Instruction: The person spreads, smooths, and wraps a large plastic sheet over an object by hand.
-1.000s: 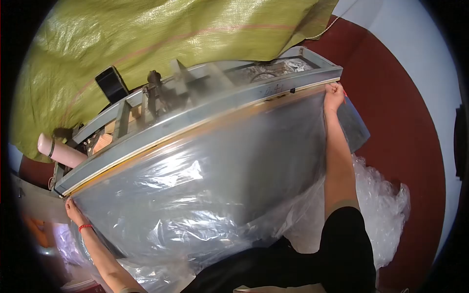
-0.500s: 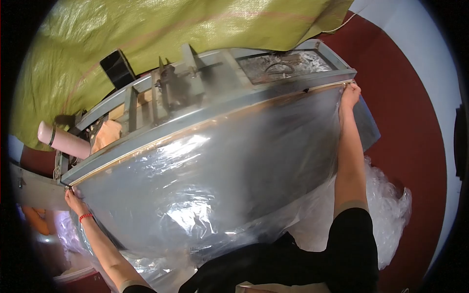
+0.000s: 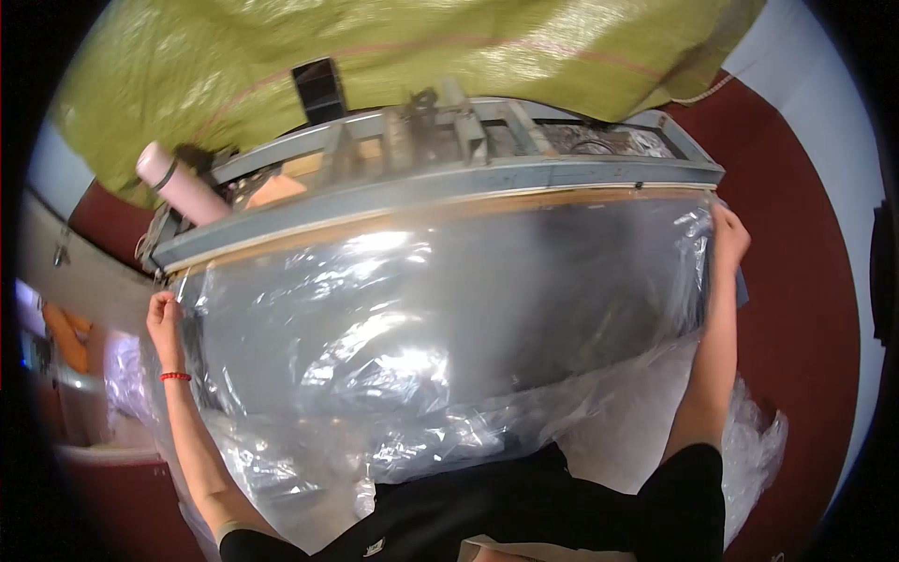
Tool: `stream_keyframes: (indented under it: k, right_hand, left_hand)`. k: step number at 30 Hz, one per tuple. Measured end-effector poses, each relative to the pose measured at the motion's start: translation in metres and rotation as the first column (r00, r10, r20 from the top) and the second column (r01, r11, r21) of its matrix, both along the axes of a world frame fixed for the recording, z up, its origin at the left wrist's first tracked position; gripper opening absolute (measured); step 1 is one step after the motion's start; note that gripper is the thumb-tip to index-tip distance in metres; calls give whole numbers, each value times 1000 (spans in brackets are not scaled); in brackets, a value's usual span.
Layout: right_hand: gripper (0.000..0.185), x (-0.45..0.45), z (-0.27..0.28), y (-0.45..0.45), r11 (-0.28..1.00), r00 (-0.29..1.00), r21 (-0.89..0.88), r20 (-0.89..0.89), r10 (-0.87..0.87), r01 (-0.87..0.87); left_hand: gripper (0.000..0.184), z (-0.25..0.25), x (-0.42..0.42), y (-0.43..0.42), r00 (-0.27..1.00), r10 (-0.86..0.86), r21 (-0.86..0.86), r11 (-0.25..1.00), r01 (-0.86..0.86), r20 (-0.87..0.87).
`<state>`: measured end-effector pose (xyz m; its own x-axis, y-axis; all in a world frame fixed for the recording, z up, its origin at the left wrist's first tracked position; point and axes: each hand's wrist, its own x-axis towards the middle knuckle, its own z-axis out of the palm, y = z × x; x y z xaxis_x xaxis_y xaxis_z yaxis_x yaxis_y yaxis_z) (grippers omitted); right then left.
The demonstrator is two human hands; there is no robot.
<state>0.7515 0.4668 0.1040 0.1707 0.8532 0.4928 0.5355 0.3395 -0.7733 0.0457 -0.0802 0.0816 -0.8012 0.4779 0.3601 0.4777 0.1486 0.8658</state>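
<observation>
A broad sheet of clear plastic film (image 3: 487,309) is stretched across a grey surface, with bright glints and creases on it. My left hand (image 3: 164,314), a red bead bracelet (image 3: 175,377) at its wrist, pinches the film's left edge. At the far right corner my right hand (image 3: 729,239) is closed on the film's right edge. Just beyond the film runs the long metal frame (image 3: 421,189), with a pale strip along its near side. Loose film hangs in folds against the black shirt.
A pink bottle (image 3: 183,183) leans at the frame's left end, beside an orange cloth (image 3: 276,191). Behind it a phone (image 3: 319,91) rests against a yellow-green woven sheet (image 3: 403,37). More bunched plastic lies at lower right above the red floor (image 3: 805,328).
Both hands have drawn back from the frame with the film edges, the left one clearly leaving the frame's corner. The camera view has turned, so the frame appears more level.
</observation>
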Motion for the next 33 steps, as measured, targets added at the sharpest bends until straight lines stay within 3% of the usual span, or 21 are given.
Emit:
stream_keyframes:
  k: [3, 5, 7, 8, 10, 11, 13, 14, 15, 16, 18, 19, 20, 21, 23, 25, 27, 29, 31, 32, 33]
  right_hand:
    - [23, 41, -1, -26, 982, 986, 87, 11, -167, 166]
    - [26, 77, -16, -21, 935, 924, 126, 155, -348, 331]
    - [30, 73, -11, -19, 772, 687, 453, 379, -620, 446]
    - [30, 43, 5, -23, 790, 714, 448, 376, -591, 418]
    - [31, -55, 44, -70, 885, 936, 465, 309, -168, 5]
    - [30, -122, 60, -115, 925, 984, 363, 170, 58, -117]
    - [30, -219, 85, -196, 851, 859, 193, 275, 431, -489]
    - [32, -258, 86, -228, 725, 722, 140, 328, 609, -675]
    - [33, -292, 82, -257, 486, 487, 54, 199, 851, -872]
    - [38, -327, 70, -276, 294, 322, 132, 394, 861, -947]
    - [45, -385, 57, -324, 14, 20, 26, 272, 962, -1000]
    - [45, -408, 47, -345, -43, -20, 84, 250, 968, -996]
    - [47, -422, 43, -362, -73, -67, 19, 243, 968, -997]
    - [36, -433, 34, -373, -90, -50, 145, 258, 965, -985]
    - [24, -440, 24, -375, -389, -397, -356, -51, 916, -850]
    - [18, -418, 11, -366, -355, -317, -259, -176, 932, -898]
    - [16, -387, 2, -324, -251, -151, -389, -270, 951, -886]
    - [12, -336, -5, -258, 8, 74, -392, -154, 985, -920]
    - [12, -264, -15, -189, 339, 394, -364, -88, 915, -868]
    - [12, -221, -15, -161, 565, 589, -354, 47, 807, -746]
    - [12, -175, -10, -136, 706, 729, -371, 100, 677, -604]
  left_hand:
    - [4, 26, 54, -4, 999, 38, 15, 999, -39, 13]
    - [4, 39, 83, -13, 1000, -23, -18, 1000, 23, 6]
    - [6, 47, 110, -19, 996, -67, 49, 997, 64, 58]
    - [6, 51, 122, -23, 984, -125, 128, 986, 108, 128]
    - [4, 66, 149, -29, 969, -161, 178, 976, 129, 185]
    - [3, 71, 158, -32, 961, -189, 198, 969, 148, 204]
    - [1, 78, 174, -39, 960, -212, 218, 961, 170, 185]
    - [1, 81, 181, -44, 954, -244, 239, 950, 200, 172]
    - [1, 82, 187, -48, 955, -244, 242, 949, 200, 168]
    - [1, 84, 192, -53, 949, -292, 231, 938, 259, 119]
    - [2, 91, 204, -61, 933, -359, 181, 919, 349, 21]
    - [2, 97, 211, -64, 935, -355, 178, 921, 347, 17]
    - [3, 102, 218, -67, 938, -345, 119, 930, 347, -32]
    - [4, 106, 225, -70, 938, -337, 62, 938, 342, -80]
    - [10, 108, 230, -78, 962, -260, 74, 961, 267, -87]
    - [15, 111, 220, -96, 956, -294, -276, 918, 285, 10]
    - [16, 81, 207, -112, 929, -295, -419, 832, 364, 223]
    - [15, 37, 198, -127, 908, -339, -582, 697, 418, 246]
    - [14, 3, 201, -137, 874, -365, -591, 644, 485, 319]
    - [13, -12, 202, -141, 840, -379, -593, 594, 543, 388]
    - [13, -24, 198, -148, 834, -388, -590, 590, 551, 391]
